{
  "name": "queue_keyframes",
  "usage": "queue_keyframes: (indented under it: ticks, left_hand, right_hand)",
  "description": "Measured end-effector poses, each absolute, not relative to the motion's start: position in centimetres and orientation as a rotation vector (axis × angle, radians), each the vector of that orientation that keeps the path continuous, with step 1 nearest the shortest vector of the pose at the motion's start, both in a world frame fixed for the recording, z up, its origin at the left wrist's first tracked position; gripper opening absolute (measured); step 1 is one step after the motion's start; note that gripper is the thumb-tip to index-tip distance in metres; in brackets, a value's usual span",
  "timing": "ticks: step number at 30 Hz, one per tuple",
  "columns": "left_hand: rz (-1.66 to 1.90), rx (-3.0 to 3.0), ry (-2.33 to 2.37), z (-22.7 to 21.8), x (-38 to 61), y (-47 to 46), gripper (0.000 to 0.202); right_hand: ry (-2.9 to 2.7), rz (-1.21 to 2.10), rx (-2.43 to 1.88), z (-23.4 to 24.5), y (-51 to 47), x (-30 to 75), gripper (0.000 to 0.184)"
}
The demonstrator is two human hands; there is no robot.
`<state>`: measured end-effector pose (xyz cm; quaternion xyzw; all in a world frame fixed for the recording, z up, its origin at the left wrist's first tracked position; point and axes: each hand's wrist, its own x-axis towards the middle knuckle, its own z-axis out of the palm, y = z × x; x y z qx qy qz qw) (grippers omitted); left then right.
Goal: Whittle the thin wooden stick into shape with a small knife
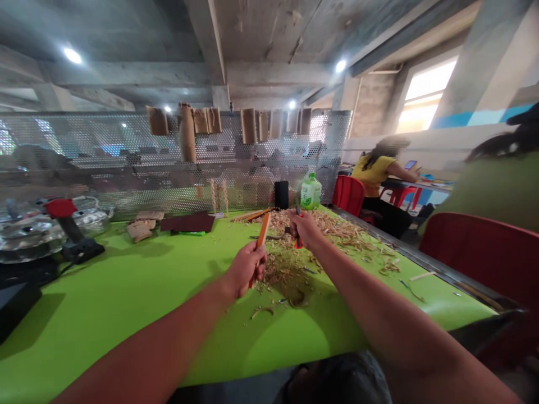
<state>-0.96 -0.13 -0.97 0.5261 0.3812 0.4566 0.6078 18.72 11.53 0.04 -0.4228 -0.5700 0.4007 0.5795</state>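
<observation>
**Inspector:** Report, left to right.

**Clerk:** One red-and-black bench tool (67, 224) stands on the lime-green table (105, 331), followed by one dark brown rectangular sheet (187, 223).

**Inspector:** Hands?

**Clerk:** Two. The left hand (246, 269) is closed around one slim orange wooden stick (261, 238), upper end raised. The right hand (305, 229) is closed narrowly on one red-handled knife (298, 242).

**Inspector:** Between them?

**Clerk:** One loose heap of pale wood shavings (286, 264) lies on the table below both hands, with the stick held above it.

**Inspector:** Further right?

**Clerk:** One green-capped plastic bottle (310, 192), one red plastic chair (348, 195), and one seated person in a yellow shirt (373, 175).
</observation>
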Motion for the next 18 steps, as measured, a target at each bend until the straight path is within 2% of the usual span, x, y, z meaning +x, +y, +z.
queue_keyframes:
  ticks: [3, 6, 18]
  left_hand:
    - [0.992, 1.321, 0.936, -1.1, -1.2, 0.7, 0.017]
    - [0.932, 1.416, 0.953, -1.0, -1.0, 0.5, 0.02]
    - [0.916, 1.514, 0.939, -0.9, -2.1, 1.3, 0.028]
  right_hand:
    - [-1.275, 1.186, -0.859, 0.3, 9.5, 16.0, 0.047]
    - [-1.285, 1.289, -0.814, 0.7, 8.2, 14.9, 0.046]
    - [-1.018, 1.233, -0.809, 1.4, 10.3, 17.7, 0.038]
